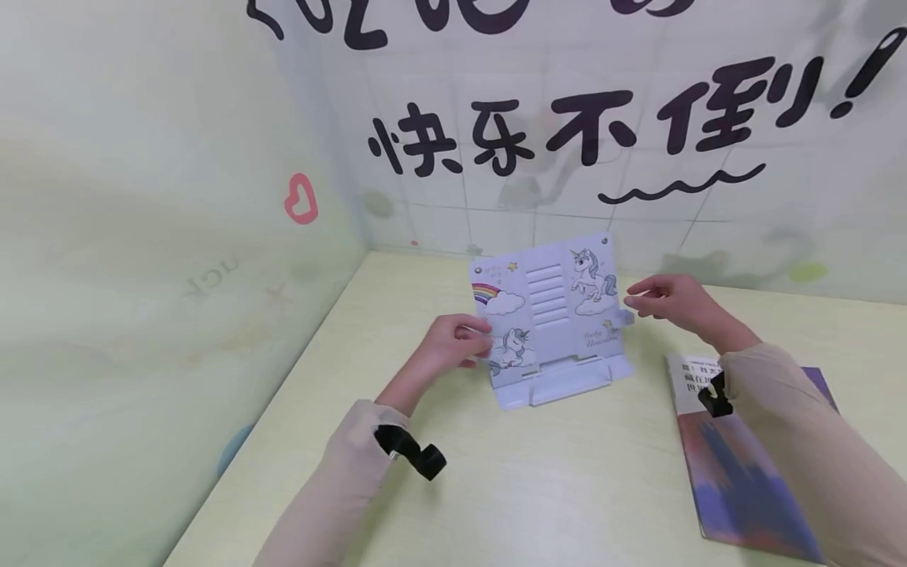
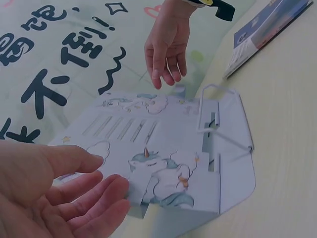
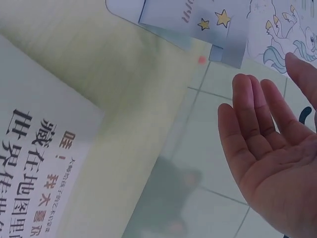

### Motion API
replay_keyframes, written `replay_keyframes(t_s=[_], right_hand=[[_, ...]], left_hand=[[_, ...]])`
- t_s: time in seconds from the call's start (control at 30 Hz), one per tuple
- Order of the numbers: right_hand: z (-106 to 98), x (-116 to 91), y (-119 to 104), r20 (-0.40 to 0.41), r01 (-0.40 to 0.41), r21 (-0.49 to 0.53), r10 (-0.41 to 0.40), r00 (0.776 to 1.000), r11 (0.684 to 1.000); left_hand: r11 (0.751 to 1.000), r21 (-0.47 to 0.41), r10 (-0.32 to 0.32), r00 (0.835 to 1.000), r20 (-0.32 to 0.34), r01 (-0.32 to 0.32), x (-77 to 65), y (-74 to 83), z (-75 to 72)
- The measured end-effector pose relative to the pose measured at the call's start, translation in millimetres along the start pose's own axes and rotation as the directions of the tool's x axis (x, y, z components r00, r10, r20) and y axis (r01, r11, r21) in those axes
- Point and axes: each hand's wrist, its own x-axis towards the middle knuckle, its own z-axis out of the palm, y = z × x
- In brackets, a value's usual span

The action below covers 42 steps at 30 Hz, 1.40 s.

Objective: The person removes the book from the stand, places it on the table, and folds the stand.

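A pale lilac book stand (image 1: 551,340) with unicorn, rainbow and star prints stands leaning back on the table. A wire holder (image 2: 203,109) sits at its lower front. My left hand (image 1: 448,340) is at the stand's left edge, with loosely bent fingers. In the left wrist view its fingertips come close to the printed panel; whether they touch it I cannot tell. Just off the stand's right edge is my right hand (image 1: 676,303), fingers extended and holding nothing. In the right wrist view its palm (image 3: 282,168) shows, beside a small side tab of the stand.
A book (image 1: 744,472) with a blue and red cover lies on the table (image 1: 567,480) at the right, partly under my right forearm. Behind the table rises a wall (image 1: 496,63) with large black lettering. Another wall (image 1: 142,236) borders the left side.
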Motion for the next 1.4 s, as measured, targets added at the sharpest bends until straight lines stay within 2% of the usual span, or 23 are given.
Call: replay_keyframes(t_s=[0.17,0.4,0.5,0.77,1.0,1.17,1.3,1.4], right_hand=[[8.5,6.9,-1.7,-0.052,-0.003,0.013,0.004,0.999,1.0],[25.1,14.7,-3.8,-0.151,0.016,0.042,-0.01,0.989,0.999],[30.1,17.7,-4.3,-0.179,0.007,0.052,0.003,0.984,0.999],[35.4,21.4,-5.6,-0.249,-0.012,0.056,0.026,0.968,0.998],[35.3,25.3,-6.4,-0.276,-0.011,0.06,0.027,0.961,0.998],[34.9,29.0,-5.3,-0.283,-0.014,0.071,0.033,0.959,0.997],[35.3,31.7,-5.8,-0.286,-0.003,0.076,0.025,0.958,0.997],[35.3,34.2,-7.2,-0.282,0.002,0.07,0.018,0.959,0.998]], left_hand=[[1.0,-0.019,-0.013,0.996,-0.086,0.012,7.2,-8.9,-12.7],[0.993,-0.083,0.069,0.988,-0.135,-0.08,16.9,-11.6,-12.7],[0.989,-0.116,0.07,0.983,-0.168,-0.09,18.9,-13.4,-12.7],[0.981,-0.153,0.088,0.98,-0.176,-0.115,20.7,-13.3,-11.8],[0.982,-0.16,0.084,0.991,-0.103,-0.1,19.7,-11.8,-8.4],[0.988,-0.115,0.099,0.995,-0.013,-0.1,17.2,-9.6,-5.7],[0.992,-0.066,0.114,0.991,0.074,-0.109,13.9,-8.4,-4.2],[0.99,-0.074,0.131,0.983,0.13,-0.122,11.2,-7.7,-2.9]])
